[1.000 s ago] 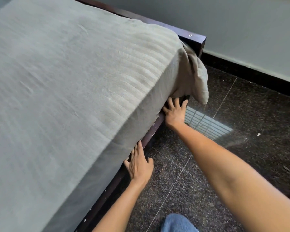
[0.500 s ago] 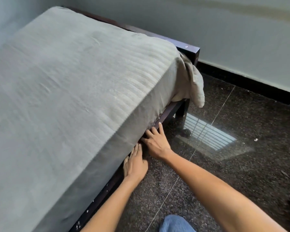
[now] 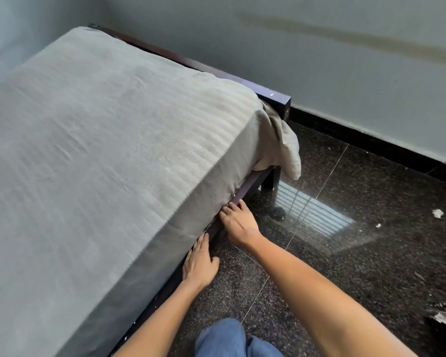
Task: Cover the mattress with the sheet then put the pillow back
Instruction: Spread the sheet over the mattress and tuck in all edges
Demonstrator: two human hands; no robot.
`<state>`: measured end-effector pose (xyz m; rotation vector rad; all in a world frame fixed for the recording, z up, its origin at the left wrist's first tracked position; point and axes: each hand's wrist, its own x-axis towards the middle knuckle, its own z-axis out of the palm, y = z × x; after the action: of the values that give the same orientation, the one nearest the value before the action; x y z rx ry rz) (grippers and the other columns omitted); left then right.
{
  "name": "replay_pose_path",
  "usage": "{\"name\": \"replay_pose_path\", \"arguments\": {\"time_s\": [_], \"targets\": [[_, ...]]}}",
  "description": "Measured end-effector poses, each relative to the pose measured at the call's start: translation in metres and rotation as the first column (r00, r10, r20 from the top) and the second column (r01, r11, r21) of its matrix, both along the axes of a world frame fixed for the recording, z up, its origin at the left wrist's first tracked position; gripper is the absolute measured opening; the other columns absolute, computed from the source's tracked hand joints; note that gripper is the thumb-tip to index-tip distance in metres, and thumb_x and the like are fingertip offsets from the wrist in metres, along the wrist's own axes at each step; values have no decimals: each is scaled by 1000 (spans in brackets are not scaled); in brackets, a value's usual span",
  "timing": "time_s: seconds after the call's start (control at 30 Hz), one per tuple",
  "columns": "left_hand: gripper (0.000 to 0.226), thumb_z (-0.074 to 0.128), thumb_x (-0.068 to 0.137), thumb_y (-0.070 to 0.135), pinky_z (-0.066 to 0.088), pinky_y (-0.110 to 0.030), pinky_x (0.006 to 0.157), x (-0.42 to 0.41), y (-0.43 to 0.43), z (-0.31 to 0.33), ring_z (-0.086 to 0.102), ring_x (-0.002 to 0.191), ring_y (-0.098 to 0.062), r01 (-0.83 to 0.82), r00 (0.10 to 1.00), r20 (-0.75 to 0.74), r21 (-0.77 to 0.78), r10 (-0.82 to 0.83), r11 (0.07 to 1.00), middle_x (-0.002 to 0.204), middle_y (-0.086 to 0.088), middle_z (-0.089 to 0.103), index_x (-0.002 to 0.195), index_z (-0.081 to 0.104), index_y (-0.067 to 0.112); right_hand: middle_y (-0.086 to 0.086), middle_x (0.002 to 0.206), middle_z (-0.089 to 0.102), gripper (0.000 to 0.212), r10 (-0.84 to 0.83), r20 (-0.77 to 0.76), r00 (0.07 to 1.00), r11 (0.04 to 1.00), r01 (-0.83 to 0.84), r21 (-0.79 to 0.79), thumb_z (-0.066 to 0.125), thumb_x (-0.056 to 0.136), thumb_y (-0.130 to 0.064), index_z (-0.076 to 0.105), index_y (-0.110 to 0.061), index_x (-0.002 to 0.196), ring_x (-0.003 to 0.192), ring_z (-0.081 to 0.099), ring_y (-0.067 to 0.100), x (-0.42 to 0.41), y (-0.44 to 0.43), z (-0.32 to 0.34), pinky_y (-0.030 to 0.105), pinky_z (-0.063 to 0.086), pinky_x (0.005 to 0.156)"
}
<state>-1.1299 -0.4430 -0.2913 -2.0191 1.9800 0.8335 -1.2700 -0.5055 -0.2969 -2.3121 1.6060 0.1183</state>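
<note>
A grey sheet (image 3: 108,155) covers the top and near side of the mattress on a dark wooden bed frame (image 3: 276,96). At the far right corner a loose fold of sheet (image 3: 286,148) hangs over the frame. My left hand (image 3: 198,264) lies flat with straight fingers against the lower edge of the sheet, at the side rail. My right hand (image 3: 238,220) sits just beyond it, its fingertips pushed into the gap between sheet and rail. No pillow is in view.
Dark speckled floor tiles (image 3: 345,266) spread to the right, with a bright window reflection and small white scraps (image 3: 437,213). A grey wall with a black skirting runs behind the bed. My knee in blue jeans (image 3: 224,338) is at the bottom edge.
My right hand has slid back along the side rail from near the far corner to just beside my left hand. The view has lifted to show more of the bed.
</note>
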Motion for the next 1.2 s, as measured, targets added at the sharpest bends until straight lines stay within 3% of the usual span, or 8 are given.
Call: {"name": "replay_pose_path", "arguments": {"time_s": [0.2,0.4,0.6,0.7,0.8,0.87,0.97,1.2], "targets": [[79,47,94,33,6,-38,117,-20,-10,-1,5,146,-13,-104,992,77,60,100,993,160,4,2,151,-6,21,-2,160,6,59,-48,-211,976,978,88,187,33,99,-29,7,-25,152,145,-11,33,7,-1,-6,62,-8,112],[82,45,94,30,1,-39,119,-19,-13,-5,-5,146,-14,-104,992,82,108,95,989,159,1,-9,150,-13,18,-5,158,-14,70,-78,-236,969,964,134,232,37,99,-29,-11,-28,150,140,-27,33,14,2,-18,61,22,108],[64,37,98,29,16,-34,117,-24,-37,25,8,146,-18,88,996,-20,180,-86,980,159,-7,5,152,8,12,-3,152,33,53,-218,195,956,925,138,353,48,90,-22,41,-21,143,146,5,27,-2,-16,4,41,19,117],[57,35,98,18,14,-28,117,-43,-64,39,15,145,-14,79,961,-269,59,-61,995,158,-4,13,151,15,10,5,110,70,29,-701,495,513,713,521,469,52,82,-9,71,-17,103,107,60,21,-20,-40,19,31,49,89],[54,34,97,7,8,-17,111,-61,-98,37,17,144,-14,0,866,-496,103,52,995,157,-5,18,150,21,9,7,103,66,30,-828,515,-224,326,555,765,44,87,0,65,-13,103,92,59,18,-38,-66,29,31,50,73],[55,34,96,5,9,-20,113,-72,-121,31,17,144,-15,-32,832,-540,181,126,983,156,-2,19,150,23,11,3,95,62,26,-763,420,-492,181,461,869,40,91,-3,62,-12,103,91,55,18,-48,-85,33,31,46,72],[60,35,95,4,7,-28,118,-92,-148,23,9,145,-16,32,783,-601,302,164,953,157,-1,11,151,15,15,0,81,58,20,-661,371,-653,126,390,912,41,92,-9,57,-16,83,84,55,16,-65,-108,37,34,44,72],[63,38,93,0,9,-28,117,-129,-183,2,15,144,-18,27,753,-626,336,202,941,155,-3,22,150,20,17,4,75,57,25,-685,326,-652,214,248,945,37,94,-20,56,-15,80,69,49,18,-89,-150,35,29,38,62]]}}
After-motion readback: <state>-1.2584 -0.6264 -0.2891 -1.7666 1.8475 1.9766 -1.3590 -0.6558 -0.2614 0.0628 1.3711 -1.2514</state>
